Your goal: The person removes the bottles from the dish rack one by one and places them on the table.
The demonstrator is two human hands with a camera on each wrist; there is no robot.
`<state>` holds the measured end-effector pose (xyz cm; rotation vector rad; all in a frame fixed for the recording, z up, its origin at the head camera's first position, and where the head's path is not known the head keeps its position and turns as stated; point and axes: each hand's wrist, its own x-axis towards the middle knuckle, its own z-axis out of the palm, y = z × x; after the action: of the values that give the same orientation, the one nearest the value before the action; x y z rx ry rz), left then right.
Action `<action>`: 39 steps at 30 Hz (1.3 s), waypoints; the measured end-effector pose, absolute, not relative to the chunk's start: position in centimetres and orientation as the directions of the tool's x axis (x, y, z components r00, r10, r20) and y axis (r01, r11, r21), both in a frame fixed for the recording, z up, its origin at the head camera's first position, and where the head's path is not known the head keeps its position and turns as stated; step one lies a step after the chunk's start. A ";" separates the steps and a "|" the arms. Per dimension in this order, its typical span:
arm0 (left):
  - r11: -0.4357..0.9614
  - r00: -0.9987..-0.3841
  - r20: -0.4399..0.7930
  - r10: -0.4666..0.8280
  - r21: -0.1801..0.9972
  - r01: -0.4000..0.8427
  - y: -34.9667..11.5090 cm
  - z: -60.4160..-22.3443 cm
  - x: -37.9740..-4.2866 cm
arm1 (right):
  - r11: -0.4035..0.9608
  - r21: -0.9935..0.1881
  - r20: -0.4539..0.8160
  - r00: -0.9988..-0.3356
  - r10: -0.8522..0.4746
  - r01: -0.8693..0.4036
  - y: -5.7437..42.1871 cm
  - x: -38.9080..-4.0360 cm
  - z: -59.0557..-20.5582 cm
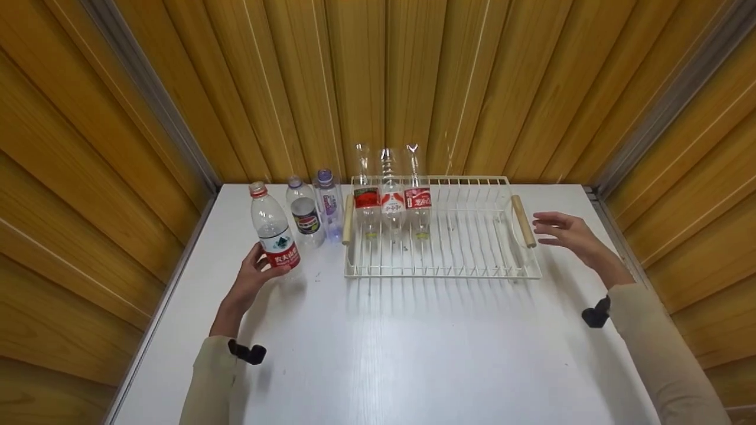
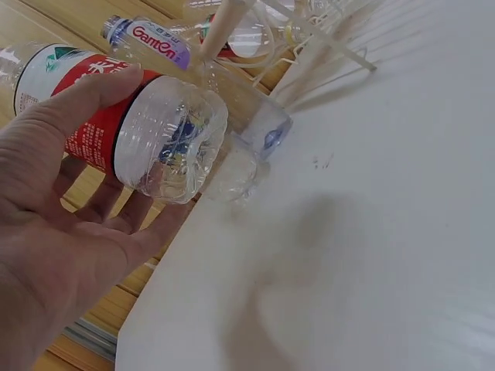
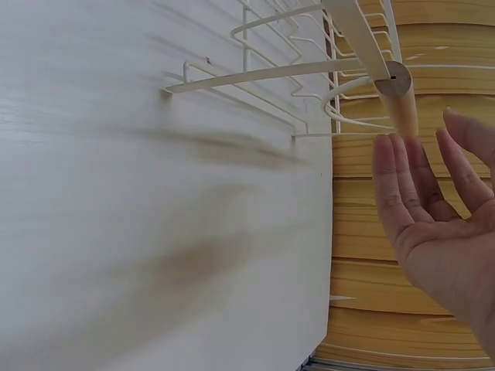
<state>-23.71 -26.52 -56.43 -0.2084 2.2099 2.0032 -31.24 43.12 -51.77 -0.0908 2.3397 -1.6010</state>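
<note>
My left hand (image 1: 253, 277) grips a clear plastic bottle (image 1: 274, 230) with a red and white label, low on its body. Its uncapped neck points up, and the left wrist view shows its base raised off the table. Just beyond it stand a bottle with a dark label (image 1: 307, 221) and a purple-tinted bottle (image 1: 329, 203). By the right wooden handle (image 1: 523, 221) of a white wire rack (image 1: 443, 276) is my right hand (image 1: 570, 236), fingers extended and holding nothing. Whether its fingertips touch the handle I cannot tell.
Three clear bottles lean in the rack's left part: one with a dark red label (image 1: 367, 198), one with a white and red label (image 1: 393, 202), one with a red label (image 1: 418, 198). The white table (image 1: 413, 354) meets wood-patterned walls (image 1: 366, 77) behind and at both sides.
</note>
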 end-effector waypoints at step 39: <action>0.408 -0.962 0.015 -0.272 0.907 -0.101 -25.5 -60.6 -30.8 | 0.481 -0.877 -0.200 -0.917 -0.345 0.010 42.6 -30.1 -52.1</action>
<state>-30.84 -25.46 -60.61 -0.3704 2.7670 1.7644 -30.10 42.58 -52.12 -0.2813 2.3814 -1.4138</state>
